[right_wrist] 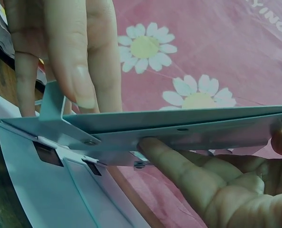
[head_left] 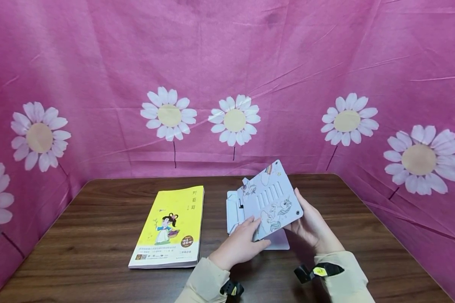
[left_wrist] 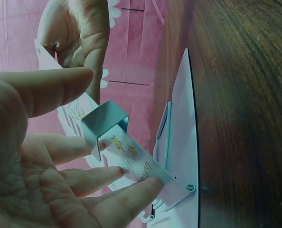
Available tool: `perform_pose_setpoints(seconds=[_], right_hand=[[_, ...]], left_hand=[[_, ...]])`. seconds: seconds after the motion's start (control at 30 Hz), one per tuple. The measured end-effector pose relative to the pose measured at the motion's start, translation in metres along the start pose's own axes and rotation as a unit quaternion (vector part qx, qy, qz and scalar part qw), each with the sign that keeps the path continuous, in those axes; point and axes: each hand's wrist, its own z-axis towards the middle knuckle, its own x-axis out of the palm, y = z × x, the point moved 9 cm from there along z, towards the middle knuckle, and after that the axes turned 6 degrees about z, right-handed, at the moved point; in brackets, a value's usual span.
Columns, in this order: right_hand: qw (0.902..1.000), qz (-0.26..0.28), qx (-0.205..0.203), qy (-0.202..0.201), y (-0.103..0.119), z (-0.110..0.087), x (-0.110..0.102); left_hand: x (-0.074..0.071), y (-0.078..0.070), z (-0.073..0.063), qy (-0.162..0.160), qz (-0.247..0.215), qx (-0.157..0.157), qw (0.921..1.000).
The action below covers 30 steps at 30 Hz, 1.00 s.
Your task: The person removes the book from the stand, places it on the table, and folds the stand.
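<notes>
A pale book stand (head_left: 263, 202) printed with unicorns has its slotted panel raised at a slant. Its flat base (head_left: 278, 240) rests on the table, partly hidden beneath. My right hand (head_left: 311, 221) holds the panel by its right edge, fingers reaching behind; the right wrist view shows fingers (right_wrist: 179, 173) against the underside. At the panel's lower left, my left hand (head_left: 240, 242) touches the printed face, its fingers (left_wrist: 131, 194) nearly straight beside a small bent ledge (left_wrist: 105, 121). The hinge (left_wrist: 189, 187) joining panel and base appears in the left wrist view.
A yellow book (head_left: 170, 227) with a cartoon girl on its cover lies left of the stand. The brown wooden table (head_left: 87, 235) backs onto a pink cloth (head_left: 227, 54) with large white daisies.
</notes>
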Motion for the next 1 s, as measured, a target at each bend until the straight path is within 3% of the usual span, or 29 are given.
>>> perform_pose_setpoints(seconds=[0.23,0.47,1.0], right_hand=[[0.9982,-0.016,0.001,-0.057,0.001,-0.004,-0.011],[0.9974,-0.022,0.003,-0.069,0.003,-0.006,-0.017],[0.9896,-0.039,0.02,-0.137,0.002,-0.012,-0.041]], left_hand=[[0.001,0.0,0.0,0.006,0.002,0.002,1.0],[0.002,0.001,0.0,0.015,0.01,0.002,0.9998],[0.007,0.001,-0.001,0.035,0.014,0.005,0.9993]])
